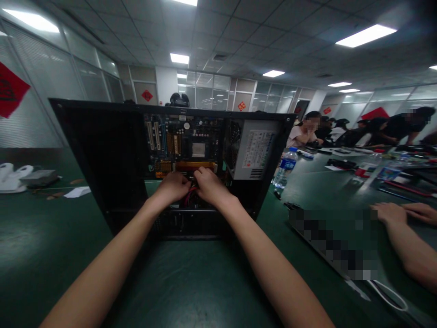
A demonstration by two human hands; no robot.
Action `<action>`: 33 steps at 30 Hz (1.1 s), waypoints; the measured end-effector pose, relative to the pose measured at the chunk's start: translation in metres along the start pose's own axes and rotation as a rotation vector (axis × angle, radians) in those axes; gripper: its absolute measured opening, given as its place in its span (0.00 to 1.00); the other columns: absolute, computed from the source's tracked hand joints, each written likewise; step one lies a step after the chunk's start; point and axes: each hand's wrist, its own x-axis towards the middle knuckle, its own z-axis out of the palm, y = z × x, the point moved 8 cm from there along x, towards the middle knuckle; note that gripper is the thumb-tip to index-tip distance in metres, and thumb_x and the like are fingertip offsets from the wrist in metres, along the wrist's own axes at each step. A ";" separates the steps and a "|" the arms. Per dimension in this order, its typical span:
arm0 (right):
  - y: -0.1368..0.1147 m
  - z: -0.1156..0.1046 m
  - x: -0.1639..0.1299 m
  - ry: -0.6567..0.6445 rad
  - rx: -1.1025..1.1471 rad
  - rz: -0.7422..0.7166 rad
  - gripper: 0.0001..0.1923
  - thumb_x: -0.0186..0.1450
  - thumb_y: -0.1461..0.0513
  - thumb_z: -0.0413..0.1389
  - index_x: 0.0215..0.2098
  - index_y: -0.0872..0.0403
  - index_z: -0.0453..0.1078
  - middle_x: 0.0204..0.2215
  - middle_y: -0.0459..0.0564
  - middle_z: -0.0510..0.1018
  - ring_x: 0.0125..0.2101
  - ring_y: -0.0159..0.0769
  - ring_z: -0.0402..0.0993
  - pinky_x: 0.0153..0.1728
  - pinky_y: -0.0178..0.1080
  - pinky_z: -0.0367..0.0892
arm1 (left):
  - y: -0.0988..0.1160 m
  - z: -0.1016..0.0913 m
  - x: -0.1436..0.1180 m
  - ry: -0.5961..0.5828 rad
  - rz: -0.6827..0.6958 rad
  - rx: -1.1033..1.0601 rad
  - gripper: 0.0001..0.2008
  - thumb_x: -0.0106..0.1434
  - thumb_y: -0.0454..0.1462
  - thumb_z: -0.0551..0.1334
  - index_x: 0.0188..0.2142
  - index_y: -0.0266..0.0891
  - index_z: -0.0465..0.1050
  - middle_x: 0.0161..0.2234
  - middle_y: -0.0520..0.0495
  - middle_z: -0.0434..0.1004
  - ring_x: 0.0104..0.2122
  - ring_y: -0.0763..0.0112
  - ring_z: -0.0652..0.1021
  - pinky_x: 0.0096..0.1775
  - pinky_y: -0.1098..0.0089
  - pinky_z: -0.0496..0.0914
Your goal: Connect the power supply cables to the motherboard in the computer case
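An open black computer case [99,159] stands on the table before me, its inside facing me. Both my hands reach into its lower middle, below the motherboard [208,127]. My left hand [172,186] has its fingers curled and pinched; what they hold is hidden. Close beside it, my right hand [210,186] is bent over a bundle of red and dark cables [188,198], with its fingertips closed around them. Just above the hands lie the orange memory slots [198,165]. The silver power supply [257,148] with its fan sits at the case's right.
Right of the case stand a water bottle [287,168] and a long power strip [327,246], partly pixelated. Another person's hands [392,214] rest on the green table [198,282]. A grey box [39,178] and white paper [78,192] lie left. People sit farther back.
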 end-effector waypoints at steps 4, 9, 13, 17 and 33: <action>-0.001 -0.007 -0.003 0.023 -0.073 0.037 0.13 0.66 0.68 0.54 0.49 0.59 0.71 0.51 0.58 0.72 0.51 0.47 0.66 0.46 0.42 0.69 | -0.002 0.007 0.001 -0.029 0.031 -0.067 0.20 0.65 0.46 0.55 0.28 0.39 0.81 0.27 0.43 0.81 0.28 0.63 0.79 0.30 0.68 0.61; 0.004 -0.006 -0.005 0.008 -0.110 0.106 0.12 0.68 0.68 0.52 0.49 0.60 0.72 0.49 0.59 0.74 0.51 0.46 0.67 0.49 0.42 0.67 | -0.001 0.008 0.001 -0.025 0.032 -0.102 0.21 0.67 0.46 0.54 0.28 0.37 0.80 0.26 0.43 0.80 0.27 0.65 0.77 0.29 0.68 0.59; 0.010 0.002 -0.005 -0.035 -0.141 0.106 0.16 0.70 0.71 0.46 0.48 0.60 0.73 0.47 0.59 0.75 0.49 0.44 0.70 0.49 0.40 0.66 | 0.000 0.010 0.001 -0.041 0.023 -0.110 0.19 0.66 0.42 0.56 0.26 0.37 0.79 0.25 0.44 0.80 0.27 0.66 0.76 0.29 0.69 0.58; 0.010 0.001 -0.003 -0.036 -0.170 0.060 0.15 0.70 0.71 0.46 0.47 0.60 0.73 0.47 0.57 0.75 0.49 0.44 0.72 0.49 0.40 0.66 | -0.003 0.010 0.001 -0.038 0.014 -0.125 0.19 0.67 0.42 0.55 0.25 0.37 0.79 0.26 0.44 0.80 0.29 0.66 0.77 0.28 0.69 0.58; 0.011 0.009 0.005 -0.078 -0.267 -0.126 0.10 0.71 0.65 0.52 0.47 0.60 0.72 0.47 0.58 0.74 0.49 0.43 0.71 0.47 0.38 0.65 | -0.002 0.008 0.000 -0.005 -0.007 -0.131 0.18 0.67 0.41 0.56 0.30 0.37 0.82 0.31 0.41 0.83 0.30 0.64 0.79 0.30 0.70 0.62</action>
